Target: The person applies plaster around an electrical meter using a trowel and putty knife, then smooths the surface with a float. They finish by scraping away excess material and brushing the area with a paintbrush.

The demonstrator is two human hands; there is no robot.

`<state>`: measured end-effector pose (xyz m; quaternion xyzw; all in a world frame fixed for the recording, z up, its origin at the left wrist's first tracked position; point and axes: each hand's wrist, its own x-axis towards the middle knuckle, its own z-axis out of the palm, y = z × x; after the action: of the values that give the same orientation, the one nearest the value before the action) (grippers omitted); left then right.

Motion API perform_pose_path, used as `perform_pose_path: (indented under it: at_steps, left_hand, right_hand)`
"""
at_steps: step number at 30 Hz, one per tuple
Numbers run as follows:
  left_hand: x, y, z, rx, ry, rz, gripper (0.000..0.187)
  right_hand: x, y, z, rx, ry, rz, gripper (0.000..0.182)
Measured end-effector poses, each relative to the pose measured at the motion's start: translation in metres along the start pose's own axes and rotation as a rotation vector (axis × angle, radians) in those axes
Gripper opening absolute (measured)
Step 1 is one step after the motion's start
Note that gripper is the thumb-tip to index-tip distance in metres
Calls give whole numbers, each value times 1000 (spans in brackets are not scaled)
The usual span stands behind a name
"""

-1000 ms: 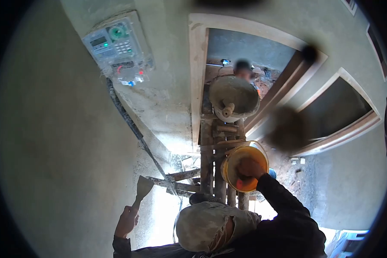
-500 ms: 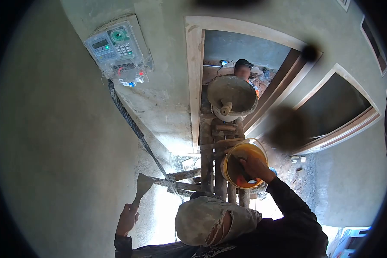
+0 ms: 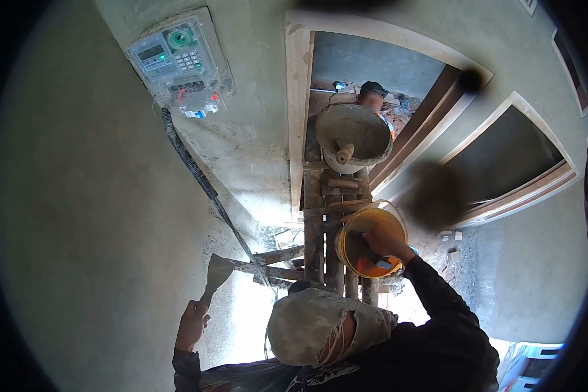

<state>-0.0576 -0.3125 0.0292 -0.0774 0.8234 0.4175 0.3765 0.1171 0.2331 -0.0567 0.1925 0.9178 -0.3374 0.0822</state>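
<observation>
My left hand (image 3: pixel 191 320) is wrapped round the handle of a putty knife (image 3: pixel 220 271), its broad blade pointing up beside the plastered wall (image 3: pixel 98 215). My right hand (image 3: pixel 387 243) reaches down inside a yellow bucket (image 3: pixel 340 247) standing on wooden planks. Its fingertips are in shadow, so whether they grip anything cannot be made out. Under that hand, a red and pale object (image 3: pixel 374 264) lies in the bucket. Farther along the planks is a large grey mortar pan (image 3: pixel 366 124) on a pale bucket, with a cylindrical handle (image 3: pixel 345 153) over its near edge.
The scaffold planks (image 3: pixel 313 242) run below me. An electricity meter (image 3: pixel 170 59) with a black cable (image 3: pixel 188 160) is on the wall at upper left. Another person (image 3: pixel 372 98) in a dark cap is beyond the door frame (image 3: pixel 298 117). A window frame (image 3: pixel 503 196) is at right.
The view has shifted slightly, so the meter, pan and bucket sit higher. My right hand has shifted a little within the bucket, showing more of the red and pale object. My left hand still holds the putty knife.
</observation>
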Motion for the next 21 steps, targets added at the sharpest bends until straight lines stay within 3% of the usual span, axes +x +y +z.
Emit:
perform_pose_path:
  at_steps: [3,5,9,12,15,18,20,21]
  left_hand:
    - [0,1,-1,1,17,-33,20]
    - [3,-3,-4,-101,35,-32,18]
    - [6,-3,-7,-151,9,3,21]
    - [-1,3,-5,-130,-21,-8,26]
    - [-3,3,-3,-21,6,-46,31]
    - [-8,-2,-3,-173,-30,42,34]
    - [-13,5,-2,-226,-94,65,33]
    - [-14,2,-5,-237,-74,63,33]
  right_hand:
    - [-15,-50,-33,104,48,-85,44]
    - [-28,-80,-61,59,-115,281,45]
    - [-45,-85,-78,71,-80,292,42]
    - [-72,-128,-109,104,75,264,40]
    - [-84,-157,-124,192,411,47,28]
    - [-78,-149,-93,330,612,-47,21]
    - [-73,-111,-69,177,327,292,23]
    - [-74,-78,-51,178,315,272,23]
